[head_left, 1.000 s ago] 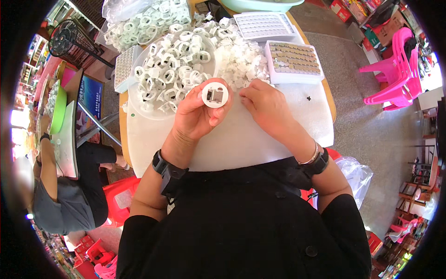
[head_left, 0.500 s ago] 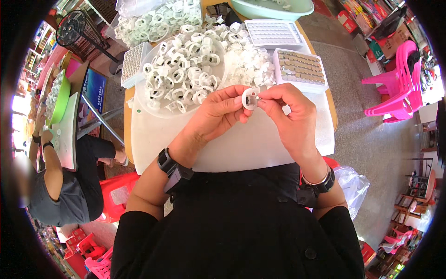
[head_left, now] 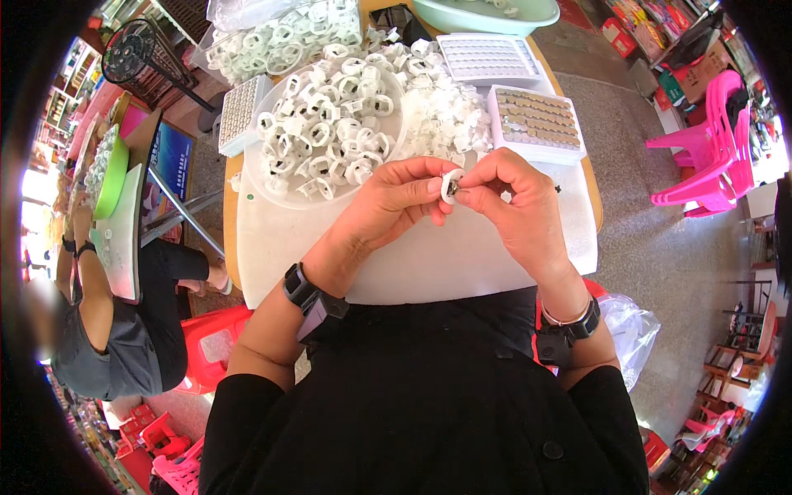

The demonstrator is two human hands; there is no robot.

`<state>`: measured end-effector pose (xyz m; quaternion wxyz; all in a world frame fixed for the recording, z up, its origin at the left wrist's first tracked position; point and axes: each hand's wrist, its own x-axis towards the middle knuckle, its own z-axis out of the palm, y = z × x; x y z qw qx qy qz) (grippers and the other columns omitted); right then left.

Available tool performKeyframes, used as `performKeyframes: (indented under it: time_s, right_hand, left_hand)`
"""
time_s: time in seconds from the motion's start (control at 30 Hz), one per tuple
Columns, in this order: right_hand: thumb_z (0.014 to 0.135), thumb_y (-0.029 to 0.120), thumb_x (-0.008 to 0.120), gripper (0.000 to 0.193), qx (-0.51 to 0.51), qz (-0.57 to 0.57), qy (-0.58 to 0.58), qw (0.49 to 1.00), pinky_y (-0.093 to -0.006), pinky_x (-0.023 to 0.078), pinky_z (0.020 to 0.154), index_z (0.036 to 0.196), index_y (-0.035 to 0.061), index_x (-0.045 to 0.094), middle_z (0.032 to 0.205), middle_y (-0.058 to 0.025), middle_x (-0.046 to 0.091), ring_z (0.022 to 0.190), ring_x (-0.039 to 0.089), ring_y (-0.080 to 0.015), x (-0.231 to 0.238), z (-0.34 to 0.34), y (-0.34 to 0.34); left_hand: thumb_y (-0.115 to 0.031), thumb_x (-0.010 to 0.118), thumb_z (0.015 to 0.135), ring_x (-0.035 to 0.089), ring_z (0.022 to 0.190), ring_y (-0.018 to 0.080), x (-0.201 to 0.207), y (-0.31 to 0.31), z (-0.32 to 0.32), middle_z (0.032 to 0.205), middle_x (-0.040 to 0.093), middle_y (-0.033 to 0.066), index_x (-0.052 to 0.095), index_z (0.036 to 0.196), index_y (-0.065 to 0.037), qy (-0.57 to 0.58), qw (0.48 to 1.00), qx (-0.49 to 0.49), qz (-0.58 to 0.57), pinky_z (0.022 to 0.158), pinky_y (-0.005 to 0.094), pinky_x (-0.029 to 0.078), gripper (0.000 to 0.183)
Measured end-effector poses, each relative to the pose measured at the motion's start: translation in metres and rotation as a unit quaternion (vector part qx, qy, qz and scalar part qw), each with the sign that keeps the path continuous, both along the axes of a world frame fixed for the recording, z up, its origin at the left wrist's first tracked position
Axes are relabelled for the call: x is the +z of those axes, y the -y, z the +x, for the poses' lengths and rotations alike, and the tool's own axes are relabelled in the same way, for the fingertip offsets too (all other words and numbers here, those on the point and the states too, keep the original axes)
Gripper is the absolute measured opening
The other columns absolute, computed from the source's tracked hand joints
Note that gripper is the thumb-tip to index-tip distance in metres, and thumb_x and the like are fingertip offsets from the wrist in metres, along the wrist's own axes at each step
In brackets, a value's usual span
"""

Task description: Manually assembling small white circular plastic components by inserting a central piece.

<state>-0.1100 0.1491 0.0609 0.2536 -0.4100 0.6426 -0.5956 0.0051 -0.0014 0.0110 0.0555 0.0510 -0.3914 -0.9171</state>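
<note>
Between my two hands, over the white board (head_left: 396,268), is a small round white plastic ring-shaped part (head_left: 450,185), turned nearly edge-on. My left hand (head_left: 398,202) pinches its left side with thumb and fingertips. At its right side the thumb and forefinger of my right hand (head_left: 520,210) close on it; whether they also hold a smaller piece is hidden. Just beyond my left hand a round translucent tray (head_left: 257,183) bears a heap of white ring-shaped parts (head_left: 326,124). Small white plastic pieces (head_left: 445,115) lie piled beyond my fingers.
A white tray of round metal discs in rows (head_left: 536,115) stands at the right, a second white tray (head_left: 488,58) behind it. Left are a tray of small cells (head_left: 241,111) and a clear bin of white parts (head_left: 285,41). A co-worker (head_left: 115,330) sits far left.
The ring-shaped part has turned from facing me to nearly edge-on between my fingertips. My right fingers have shifted slightly against it. The co-worker's hands have moved up toward the green basin.
</note>
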Motion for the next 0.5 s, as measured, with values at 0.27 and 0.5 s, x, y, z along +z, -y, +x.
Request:
performKeyframes:
  time_s: [0.27,0.5]
  right_hand:
    - [0.08,0.001,0.063,0.013,0.066,0.046,0.108,0.991,-0.0215,0.043,0.068,0.089,0.0035,0.055,0.083,0.0004,0.058,0.073,0.053,-0.0061,-0.007,-0.018,0.0]
    - [0.082,0.012,0.064,0.019,0.015,0.046,0.132,0.99,-0.0283,0.047,0.063,0.096,0.0018,0.058,0.084,-0.0029,0.059,0.073,0.056,-0.0102,-0.016,-0.027,-0.003]
  left_hand:
    - [-0.015,0.061,0.089,0.061,0.076,0.013,0.004,-0.003,-0.001,0.092,0.063,0.0073,0.057,0.114,0.003,0.011,0.998,-0.027,-0.048,0.062,0.0248,0.051,0.032]
    - [-0.011,0.056,0.091,0.062,0.08,0.0151,-0.012,0.009,0.001,0.099,0.063,0.011,0.053,0.12,0.004,-0.035,0.998,0.003,0.047,0.069,0.0276,0.054,0.032]
